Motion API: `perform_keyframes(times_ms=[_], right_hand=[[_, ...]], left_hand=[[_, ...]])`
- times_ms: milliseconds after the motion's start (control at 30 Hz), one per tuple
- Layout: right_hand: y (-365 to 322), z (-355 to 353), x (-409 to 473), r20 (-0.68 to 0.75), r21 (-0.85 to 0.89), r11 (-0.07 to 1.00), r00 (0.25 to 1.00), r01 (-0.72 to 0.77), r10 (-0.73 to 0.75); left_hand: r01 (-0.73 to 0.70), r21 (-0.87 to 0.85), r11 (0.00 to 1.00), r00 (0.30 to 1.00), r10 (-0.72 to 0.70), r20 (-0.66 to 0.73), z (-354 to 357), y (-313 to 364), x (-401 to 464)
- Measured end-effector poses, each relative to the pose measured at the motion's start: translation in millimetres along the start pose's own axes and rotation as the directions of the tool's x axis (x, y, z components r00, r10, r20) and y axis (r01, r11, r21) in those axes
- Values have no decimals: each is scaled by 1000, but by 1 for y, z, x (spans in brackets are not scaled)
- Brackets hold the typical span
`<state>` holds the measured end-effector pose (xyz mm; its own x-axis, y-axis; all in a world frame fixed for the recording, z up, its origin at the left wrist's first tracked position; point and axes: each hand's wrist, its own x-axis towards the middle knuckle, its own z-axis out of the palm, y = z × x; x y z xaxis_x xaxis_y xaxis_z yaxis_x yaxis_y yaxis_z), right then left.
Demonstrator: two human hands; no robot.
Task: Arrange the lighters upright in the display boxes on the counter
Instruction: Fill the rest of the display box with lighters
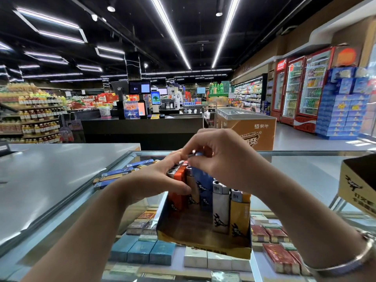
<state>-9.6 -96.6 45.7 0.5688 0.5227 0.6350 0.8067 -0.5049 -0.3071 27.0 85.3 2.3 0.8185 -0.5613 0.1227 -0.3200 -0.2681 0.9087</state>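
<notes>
a blue lighter [197,154] is pinched in the right hand [219,159] fingertips above the display box [203,244], the standing row is braced by the left hand [162,178] curled fingers, and lowering upright seems required next.

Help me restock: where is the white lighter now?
Head view: the white lighter stands upright in the display box, right side, beside the yellow lighter.

A glass-topped counter [295,169] carried the open display box [203,243] near its front edge. A second box [358,186] sat at the right edge, partly out of frame. Flat blue packs [122,171] lay at the back left, perhaps under the glass.
</notes>
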Motion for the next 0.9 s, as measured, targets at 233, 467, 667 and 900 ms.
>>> perform_keyframes(times_ms=[233, 467, 667, 900], right_hand=[[6, 3, -2, 170, -114, 990, 980, -85, 103], [9, 3, -1, 283, -107, 986, 947, -128, 154], [17, 0, 0, 245, -102, 984, 955, -147, 168], [31, 2, 1, 294, 6, 961, 919, -277, 263]], left_hand=[[44, 55, 998, 998, -42, -35, 3, 4, 0], [42, 50, 998, 999, -40, -28, 2, 3, 0], [30, 46, 998, 999, -29, -33, 2, 2, 0], [49, 56, 997, 998, -47, -37, 2, 2, 0]])
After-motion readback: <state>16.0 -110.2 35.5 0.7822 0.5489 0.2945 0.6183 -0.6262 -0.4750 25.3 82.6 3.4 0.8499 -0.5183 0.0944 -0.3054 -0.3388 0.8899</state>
